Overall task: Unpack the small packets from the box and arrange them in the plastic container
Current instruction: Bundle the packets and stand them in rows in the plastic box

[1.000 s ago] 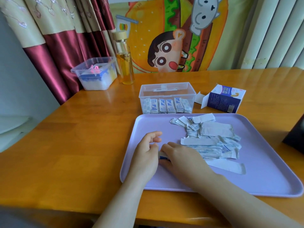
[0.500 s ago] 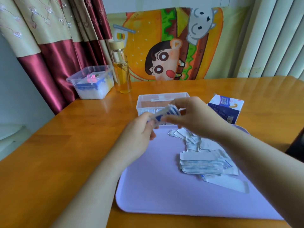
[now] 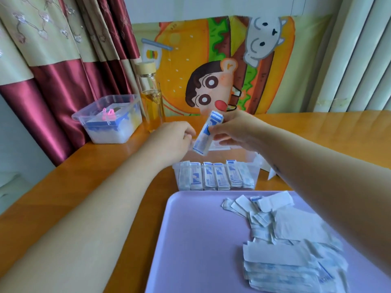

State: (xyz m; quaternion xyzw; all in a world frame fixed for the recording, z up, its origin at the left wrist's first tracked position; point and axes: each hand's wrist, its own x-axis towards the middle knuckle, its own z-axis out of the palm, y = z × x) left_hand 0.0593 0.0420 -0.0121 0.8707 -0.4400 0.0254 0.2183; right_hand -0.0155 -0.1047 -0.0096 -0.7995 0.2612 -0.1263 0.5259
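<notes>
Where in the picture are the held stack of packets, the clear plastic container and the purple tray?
held stack of packets (image 3: 206, 134), head view, middle of the stack's blue-printed face.
clear plastic container (image 3: 254, 166), head view, bare right wall.
purple tray (image 3: 198, 240), head view, bare floor left of the loose packets.

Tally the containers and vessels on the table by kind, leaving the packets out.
Clear plastic tubs: 2, one holding packets, one by the curtain
Glass bottle: 1
Lilac tray: 1
Total: 4

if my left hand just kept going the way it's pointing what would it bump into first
Probably the stack of packets pinched in your right hand. The left hand points right, fingertips almost at it, though depth is hard to judge.
</notes>
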